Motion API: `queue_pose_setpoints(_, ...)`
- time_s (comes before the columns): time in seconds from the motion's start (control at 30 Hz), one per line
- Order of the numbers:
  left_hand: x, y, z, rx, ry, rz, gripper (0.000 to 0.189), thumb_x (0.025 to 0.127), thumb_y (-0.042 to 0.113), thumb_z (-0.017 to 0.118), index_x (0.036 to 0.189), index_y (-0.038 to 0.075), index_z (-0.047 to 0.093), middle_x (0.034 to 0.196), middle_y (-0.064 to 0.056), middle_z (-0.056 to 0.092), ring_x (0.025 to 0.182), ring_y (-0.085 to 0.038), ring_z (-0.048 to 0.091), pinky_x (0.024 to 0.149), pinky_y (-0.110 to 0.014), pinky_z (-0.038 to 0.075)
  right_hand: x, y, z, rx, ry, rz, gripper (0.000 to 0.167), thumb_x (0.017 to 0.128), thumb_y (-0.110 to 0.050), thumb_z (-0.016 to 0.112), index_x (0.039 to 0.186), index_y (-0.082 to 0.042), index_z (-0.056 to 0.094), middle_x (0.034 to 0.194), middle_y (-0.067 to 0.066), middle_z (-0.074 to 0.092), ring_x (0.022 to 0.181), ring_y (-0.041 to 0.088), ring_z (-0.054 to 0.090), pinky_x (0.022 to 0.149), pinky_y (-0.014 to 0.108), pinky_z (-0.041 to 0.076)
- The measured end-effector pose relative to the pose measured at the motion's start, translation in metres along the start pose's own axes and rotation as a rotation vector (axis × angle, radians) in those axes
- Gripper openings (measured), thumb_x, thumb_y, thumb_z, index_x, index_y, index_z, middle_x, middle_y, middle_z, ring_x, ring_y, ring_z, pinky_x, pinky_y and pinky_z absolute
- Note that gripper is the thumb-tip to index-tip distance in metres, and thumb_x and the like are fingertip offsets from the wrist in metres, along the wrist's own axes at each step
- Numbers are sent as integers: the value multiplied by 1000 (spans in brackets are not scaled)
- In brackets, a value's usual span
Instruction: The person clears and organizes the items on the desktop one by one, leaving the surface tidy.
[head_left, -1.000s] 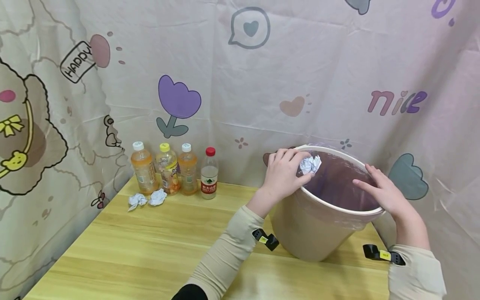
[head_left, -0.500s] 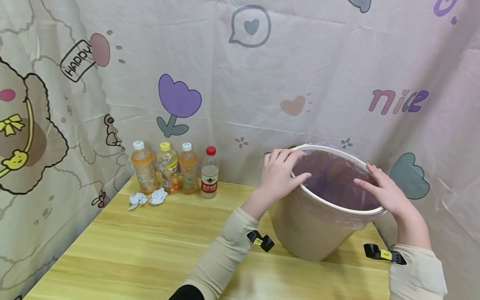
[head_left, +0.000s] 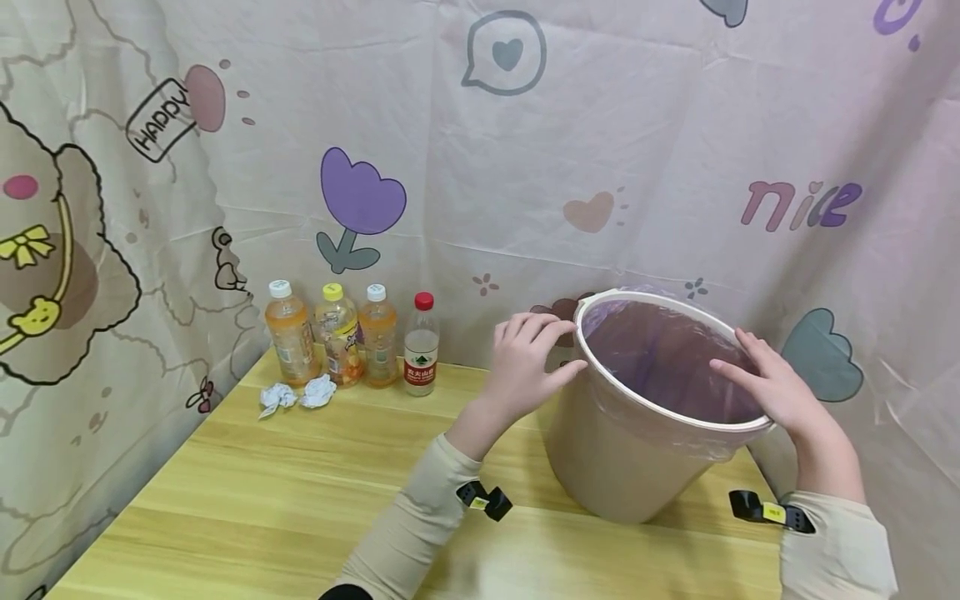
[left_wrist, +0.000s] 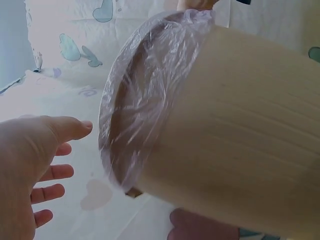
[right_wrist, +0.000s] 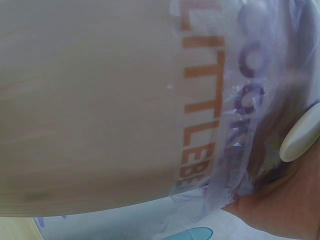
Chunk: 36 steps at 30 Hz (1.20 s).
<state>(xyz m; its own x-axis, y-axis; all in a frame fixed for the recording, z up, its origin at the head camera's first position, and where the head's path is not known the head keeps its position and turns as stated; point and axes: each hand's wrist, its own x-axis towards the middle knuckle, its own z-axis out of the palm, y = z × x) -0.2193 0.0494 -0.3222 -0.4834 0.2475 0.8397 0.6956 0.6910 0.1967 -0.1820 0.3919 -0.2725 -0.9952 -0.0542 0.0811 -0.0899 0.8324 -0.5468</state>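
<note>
Head view: beige bin [head_left: 622, 471] stood on the wood-grain table [head_left: 300, 492], right of centre in the frame, its mouth facing up and its pale rim [head_left: 720, 426] showing all round. Clear plastic liner [left_wrist: 150, 85] was folded over the rim and hung down outside, wrinkled. Left hand [head_left: 525, 367] was at the bin's left edge, thumb and fingers loosely parted, holding nothing; the left wrist view showed a gap between thumb tip and liner. Right hand [head_left: 783, 396] rested on the rim at the right, forefinger and thumb out straight and wide apart, thumb over the mouth, no object between them. Right wrist view was close and hazy; orange lettering [right_wrist: 200, 105] ran along the bin wall under the film, seeming to begin "LITTLE", though the rest was hard to read. Left of centre in the head view, four bottles stood in a row at the table's back: white-capped bottle [head_left: 292, 342], yellow-capped bottle [head_left: 337, 342], second white-capped bottle [head_left: 377, 342], all three with orange colouring, then red-capped bottle [head_left: 421, 354], slightly apart. Two crumpled papers [head_left: 318, 391] lay side by side before the leftmost bottles. Printed curtain [head_left: 480, 175] filled the background, purple tulip at upper left, "nice" at upper right. Both sleeves [head_left: 416, 521] were beige, each wrist wearing a black device [head_left: 483, 500].
</note>
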Motion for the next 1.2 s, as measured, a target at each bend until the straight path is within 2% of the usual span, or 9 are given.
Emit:
queue_pose_setpoints(0.23, -22, -21, -11, 41, 29, 5, 43, 77, 45, 78, 112, 22, 69, 111, 2, 67, 107, -20, 57, 87, -40, 44, 1, 1, 0, -5, 5, -1, 83, 99, -45, 44, 154, -1, 1, 157, 33, -9, 143, 55, -13, 105, 79, 3)
queue_pose_setpoints(0.43, -44, -44, -18, 46, 35, -29, 44, 75, 41, 81, 112, 21, 68, 110, 0, 68, 105, -21, 56, 84, -41, 43, 1, 2, 0, -4, 3, 1, 83, 99, -45, 43, 154, -1, 0, 156, 33, -10, 143, 55, -13, 106, 78, 2)
queue_pose_setpoints(0.57, -59, -59, -26, 52, 23, -88, 42, 76, 37, 82, 112, 20, 69, 110, -2, 68, 105, -24, 57, 86, -46, 44, 1, 1, 0, 1, 3, 4, 83, 99, -46, 44, 155, -1, 0, 157, 33, -10, 143, 55, -13, 105, 79, 2)
queue_pose_setpoints(0.8, -78, -86, -41, 69, 7, -232, 43, 76, 35, 82, 112, 16, 68, 115, -8, 68, 109, -30, 57, 91, -53, 42, 1, 0, 1, 2, 0, 4, 84, 98, -47, 44, 155, -3, 0, 157, 32, -10, 143, 56, -12, 104, 79, 3)
queue_pose_setpoints(1.03, -88, -115, -54, 70, 73, -335, 44, 76, 31, 82, 114, 14, 67, 114, -11, 67, 106, -33, 55, 87, -54, 40, 1, -2, 1, 0, -3, 18, 84, 98, -48, 43, 155, -4, -1, 157, 31, -11, 143, 56, -11, 102, 81, 5)
queue_pose_setpoints(1.2, -94, -134, -67, 73, 114, -411, 41, 78, 28, 81, 114, 13, 67, 115, -13, 66, 110, -37, 54, 93, -62, 37, 0, -2, 0, -4, -4, 26, 84, 98, -48, 42, 155, -4, -1, 157, 32, -11, 143, 56, -11, 102, 81, 5)
